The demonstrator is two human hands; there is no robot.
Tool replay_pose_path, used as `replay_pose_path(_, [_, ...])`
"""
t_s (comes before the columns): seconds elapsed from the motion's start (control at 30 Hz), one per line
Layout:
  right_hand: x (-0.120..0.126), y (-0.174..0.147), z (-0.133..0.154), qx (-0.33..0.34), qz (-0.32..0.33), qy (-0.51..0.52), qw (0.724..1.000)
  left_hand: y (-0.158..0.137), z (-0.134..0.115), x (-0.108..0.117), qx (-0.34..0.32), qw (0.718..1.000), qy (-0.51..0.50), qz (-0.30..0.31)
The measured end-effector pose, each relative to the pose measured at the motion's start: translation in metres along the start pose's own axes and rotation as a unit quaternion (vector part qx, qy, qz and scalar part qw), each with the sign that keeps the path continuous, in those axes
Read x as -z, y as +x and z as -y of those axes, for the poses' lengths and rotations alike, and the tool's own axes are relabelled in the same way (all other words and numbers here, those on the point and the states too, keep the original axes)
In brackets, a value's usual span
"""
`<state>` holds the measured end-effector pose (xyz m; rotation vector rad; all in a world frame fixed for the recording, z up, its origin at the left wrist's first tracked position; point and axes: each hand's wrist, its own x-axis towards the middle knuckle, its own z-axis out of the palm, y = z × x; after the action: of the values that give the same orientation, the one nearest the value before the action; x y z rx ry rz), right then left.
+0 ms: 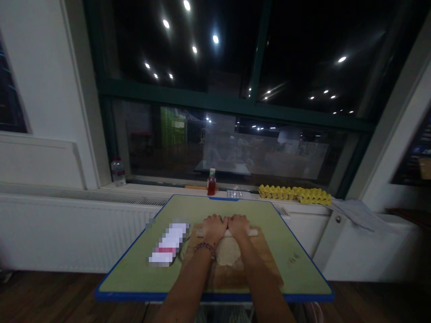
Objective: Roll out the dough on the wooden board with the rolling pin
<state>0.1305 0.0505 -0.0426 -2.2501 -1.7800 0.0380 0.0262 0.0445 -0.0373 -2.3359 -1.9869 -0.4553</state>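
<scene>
A pale rolling pin [253, 232] lies crosswise near the far edge of a wooden board [266, 262]. My left hand [214, 226], with a beaded bracelet at the wrist, is closed over the pin left of its middle. My right hand [239, 224] grips it just to the right, and the two hands nearly touch at the thumbs. A flat, roundish sheet of dough [229, 252] lies on the board between my forearms, on the near side of the pin. Part of the pin is hidden under my fingers.
The board rests on a green table [141, 276] with a blue rim. A blurred-out white item [171, 240] lies to its left. On the sill behind stand a bottle of red liquid [211, 183], yellow egg trays [292, 194] and a clear bottle [117, 172]. Radiators flank the table.
</scene>
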Motion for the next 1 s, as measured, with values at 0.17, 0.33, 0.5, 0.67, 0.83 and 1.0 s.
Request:
replay_pose_path(0.17, [0.0011, 0.0004, 0.0000, -0.001, 0.006, 0.001, 1.000, -0.0009, -0.0010, 0.0029, 0.002, 1.000, 0.012, 0.013])
replay_pose_path(0.33, [0.0049, -0.0018, 0.0007, 0.000, 0.008, -0.001, 1.000, -0.0016, -0.0017, 0.0027, 0.006, 1.000, 0.008, 0.012])
replay_pose_path(0.5, [0.0062, -0.0041, 0.0012, 0.002, 0.007, 0.005, 1.000, -0.0021, 0.0001, -0.0004, -0.027, 0.999, 0.021, -0.003])
replay_pose_path(0.67, [0.0071, -0.0049, 0.0014, 0.000, 0.002, 0.007, 1.000, -0.0020, 0.0005, 0.0013, -0.023, 0.999, 0.027, 0.009])
replay_pose_path(0.83, [0.0064, -0.0036, 0.0014, -0.005, 0.005, 0.005, 1.000, -0.0022, -0.0001, 0.0022, -0.026, 0.999, 0.027, 0.005])
replay_pose_path(1.0, [0.0035, -0.0010, 0.0011, -0.005, 0.005, 0.001, 1.000, -0.0004, -0.0005, 0.0001, -0.010, 1.000, 0.024, 0.010])
